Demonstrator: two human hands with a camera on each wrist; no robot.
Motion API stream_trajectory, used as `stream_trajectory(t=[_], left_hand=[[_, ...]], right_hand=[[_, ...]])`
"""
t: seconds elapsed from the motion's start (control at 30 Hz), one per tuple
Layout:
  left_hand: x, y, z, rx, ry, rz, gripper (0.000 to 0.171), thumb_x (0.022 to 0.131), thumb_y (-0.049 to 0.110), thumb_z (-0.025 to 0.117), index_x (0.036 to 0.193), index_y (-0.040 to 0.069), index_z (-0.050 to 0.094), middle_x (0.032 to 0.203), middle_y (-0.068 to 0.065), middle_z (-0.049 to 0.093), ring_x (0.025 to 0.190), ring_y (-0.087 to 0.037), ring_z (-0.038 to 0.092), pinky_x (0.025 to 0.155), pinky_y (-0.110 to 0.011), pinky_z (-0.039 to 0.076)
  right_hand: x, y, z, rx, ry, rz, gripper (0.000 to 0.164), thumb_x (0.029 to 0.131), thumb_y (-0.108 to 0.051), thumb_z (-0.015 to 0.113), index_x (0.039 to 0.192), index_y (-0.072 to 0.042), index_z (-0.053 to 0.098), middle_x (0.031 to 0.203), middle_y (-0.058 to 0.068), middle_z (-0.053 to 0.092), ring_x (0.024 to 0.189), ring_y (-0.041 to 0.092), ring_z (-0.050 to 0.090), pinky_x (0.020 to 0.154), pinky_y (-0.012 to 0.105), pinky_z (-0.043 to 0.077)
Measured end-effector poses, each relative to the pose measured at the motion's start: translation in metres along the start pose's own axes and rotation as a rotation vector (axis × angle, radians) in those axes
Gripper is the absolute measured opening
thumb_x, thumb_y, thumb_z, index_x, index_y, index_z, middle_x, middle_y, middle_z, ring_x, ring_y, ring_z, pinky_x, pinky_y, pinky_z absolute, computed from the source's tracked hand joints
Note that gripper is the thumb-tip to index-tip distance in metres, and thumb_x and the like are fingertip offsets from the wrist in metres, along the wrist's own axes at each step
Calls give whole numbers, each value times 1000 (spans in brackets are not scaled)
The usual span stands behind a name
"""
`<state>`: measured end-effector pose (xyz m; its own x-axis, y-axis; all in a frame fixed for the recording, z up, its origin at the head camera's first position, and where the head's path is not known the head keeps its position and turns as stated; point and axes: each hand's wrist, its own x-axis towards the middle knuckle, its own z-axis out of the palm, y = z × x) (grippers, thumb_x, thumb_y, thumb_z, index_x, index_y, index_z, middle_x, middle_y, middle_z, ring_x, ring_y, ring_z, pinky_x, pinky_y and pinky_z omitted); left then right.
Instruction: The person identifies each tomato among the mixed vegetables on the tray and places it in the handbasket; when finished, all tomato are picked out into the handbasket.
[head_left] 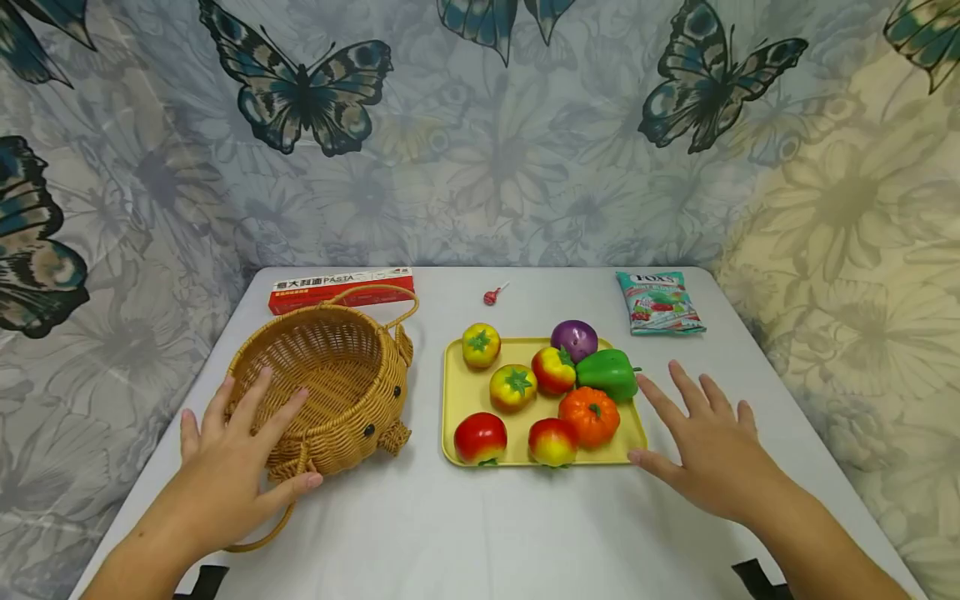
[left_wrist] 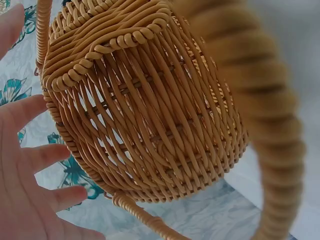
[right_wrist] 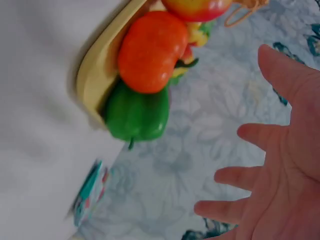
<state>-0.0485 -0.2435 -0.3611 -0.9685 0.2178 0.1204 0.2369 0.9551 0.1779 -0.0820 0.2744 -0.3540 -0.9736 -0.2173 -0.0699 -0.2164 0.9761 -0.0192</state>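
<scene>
Left hand (head_left: 232, 467): fingers spread, gripping nothing; over basket's near-left side, contact can't be told.
Basket (head_left: 352, 429): mouth up, forward-right of left hand, the nearer one.
Gap: strip of bench (head_left: 427, 517) between basket and tray, right of left hand.
Tray (head_left: 467, 392): between hands, long axis roughly hand-to-hand; right hand nearer.
Green pepper (head_left: 609, 375): tray's right edge, forward-left of right hand.
Right hand (head_left: 712, 454): fingers spread, holding nothing, thumb near tray's right edge.
</scene>
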Motion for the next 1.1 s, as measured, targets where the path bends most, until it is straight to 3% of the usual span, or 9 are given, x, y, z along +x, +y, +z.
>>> stream_trajectory(t=[0.33, 0.53, 0.6, 0.83, 1.1], left_hand=[[-9, -7, 2, -26, 50, 61, 85, 77, 58, 70, 148, 35, 31, 157, -12, 20, 140, -47, 15, 105, -76, 0], [-10, -5, 2, -38, 38, 116, 78, 73, 61, 71, 142, 39, 41, 150, -12, 34, 136, -43, 27, 99, -68, 30], [-11, -4, 3, -49, 37, 130, 77, 73, 59, 73, 141, 39, 43, 147, -12, 38, 133, -41, 31, 98, -66, 34], [-11, -5, 8, -65, 125, 224, 72, 71, 45, 80, 136, 34, 51, 138, -12, 47, 125, -37, 42, 104, -65, 29], [-12, -10, 10, -37, 176, 253, 67, 72, 46, 78, 134, 38, 53, 127, -6, 55, 121, -34, 45, 104, -63, 30]], right_hand=[[27, -43, 4, 0, 5, -202, 91, 75, -62, 69, 150, -40, 23, 158, 11, 18, 138, 48, 22, 99, 76, 24], [39, -64, 9, 20, -38, -311, 83, 73, -57, 74, 145, -42, 34, 155, 6, 28, 138, 40, 29, 100, 67, 36], [42, -70, 10, 19, -58, -341, 81, 73, -54, 75, 143, -41, 38, 152, 5, 33, 136, 36, 34, 99, 63, 40], [49, -84, 18, 25, -120, -400, 71, 72, -39, 82, 136, -37, 50, 140, 3, 46, 127, 29, 47, 98, 50, 48], [56, -89, 23, 38, -138, -429, 59, 72, -32, 83, 127, -28, 61, 118, -1, 57, 109, 19, 54, 89, 39, 54]])
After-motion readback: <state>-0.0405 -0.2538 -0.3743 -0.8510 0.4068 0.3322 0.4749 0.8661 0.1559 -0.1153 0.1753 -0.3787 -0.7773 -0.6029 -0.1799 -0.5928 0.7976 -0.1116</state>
